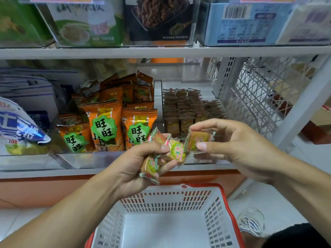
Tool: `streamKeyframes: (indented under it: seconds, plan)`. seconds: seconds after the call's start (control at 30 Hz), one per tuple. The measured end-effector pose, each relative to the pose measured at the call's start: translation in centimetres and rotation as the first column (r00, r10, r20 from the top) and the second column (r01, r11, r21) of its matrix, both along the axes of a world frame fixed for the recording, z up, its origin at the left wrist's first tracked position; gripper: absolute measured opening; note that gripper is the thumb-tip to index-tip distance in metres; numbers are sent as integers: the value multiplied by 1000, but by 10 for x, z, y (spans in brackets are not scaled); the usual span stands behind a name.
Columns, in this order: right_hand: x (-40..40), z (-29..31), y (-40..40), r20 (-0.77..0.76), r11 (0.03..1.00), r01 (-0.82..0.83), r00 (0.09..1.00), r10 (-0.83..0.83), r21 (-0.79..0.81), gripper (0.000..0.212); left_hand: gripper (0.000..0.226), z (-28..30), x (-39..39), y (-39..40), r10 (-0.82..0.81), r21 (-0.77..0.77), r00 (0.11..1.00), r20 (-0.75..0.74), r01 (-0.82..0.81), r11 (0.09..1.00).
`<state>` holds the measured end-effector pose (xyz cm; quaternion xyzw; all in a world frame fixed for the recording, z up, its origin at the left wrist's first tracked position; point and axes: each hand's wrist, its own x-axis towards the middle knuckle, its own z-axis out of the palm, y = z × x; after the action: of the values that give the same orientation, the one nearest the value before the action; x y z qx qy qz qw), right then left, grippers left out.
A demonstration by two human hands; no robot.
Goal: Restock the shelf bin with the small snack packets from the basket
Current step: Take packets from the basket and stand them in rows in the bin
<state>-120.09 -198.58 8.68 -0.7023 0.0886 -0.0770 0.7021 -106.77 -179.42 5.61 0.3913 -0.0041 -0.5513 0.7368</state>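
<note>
My left hand (141, 164) grips a bunch of small yellow-green snack packets (176, 149) in front of the shelf. My right hand (238, 145) pinches one more such packet (199, 139) between thumb and fingers, just right of the bunch. Behind both hands a clear shelf bin (202, 83) holds rows of the same kind of small packets (186, 108) standing on edge. Below my hands a white basket with a red rim (223, 192) stands on the floor; no packets show on its visible bottom.
Orange snack bags (103, 126) fill the bin to the left, with blue-white bags (19, 129) further left. An upper shelf (161, 51) carries clear boxes of goods. A white wire mesh panel (259, 93) and shelf post (302, 108) stand at the right. My shoe (251, 222) is beside the basket.
</note>
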Motion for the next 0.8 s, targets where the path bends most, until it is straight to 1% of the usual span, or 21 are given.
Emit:
streamKeyframes:
  seconds: [0.07, 0.1, 0.2, 0.27, 0.3, 0.37, 0.43, 0.47, 0.57, 0.6, 0.67, 0.7, 0.8]
  plan:
    - [-1, 5, -6, -22, 996, -75, 997, 74, -37, 45, 52, 1, 0, 1, -12, 23, 1000, 7, 11, 1000]
    - [-1, 5, -8, -38, 993, -106, 994, 104, -60, 46, 50, 2, 0, 1, -30, 40, 999, 16, 29, 999]
    - [-2, 5, -8, -84, 974, -192, 980, 183, -118, 35, 38, 4, -1, 1, -139, 105, 990, 38, 135, 985]
    - [-1, 3, -3, -133, 955, -241, 967, 219, -175, 33, 43, 3, -3, 1, -219, 100, 975, 31, 215, 972]
    - [0, 2, -1, -161, 945, -252, 962, 221, -207, 36, 45, 4, -5, 2, -248, 96, 968, 23, 245, 965]
    - [2, -2, 1, -214, 930, -264, 954, 212, -255, 49, 41, 5, -6, 2, -273, 89, 962, -1, 272, 958]
    - [2, -5, -1, -280, 930, -309, 928, 247, -201, 59, 42, 6, -6, 4, -276, 67, 960, -44, 279, 958]
    - [2, -6, -2, -310, 928, -334, 911, 273, -165, 60, 47, 5, -6, 6, -274, 52, 959, -65, 278, 959]
    - [0, -6, -8, -328, 923, -372, 888, 323, -98, 50, 77, 4, -2, 9, -303, -5, 950, -80, 303, 953]
    - [-1, -6, -10, -322, 917, -391, 880, 348, -77, 49, 79, 5, -1, 10, -319, -18, 945, -75, 319, 948]
    - [-1, -6, -11, -293, 905, -420, 875, 386, -61, 51, 72, 6, 0, 9, -358, -32, 931, -70, 357, 934]
    - [-1, -7, -12, -273, 900, -428, 879, 392, -83, 53, 64, 6, -1, 9, -377, -27, 924, -63, 376, 926]
    - [0, -7, -9, -256, 864, -446, 885, 388, -233, 61, 38, 6, -4, 11, -437, 71, 899, 17, 435, 898]
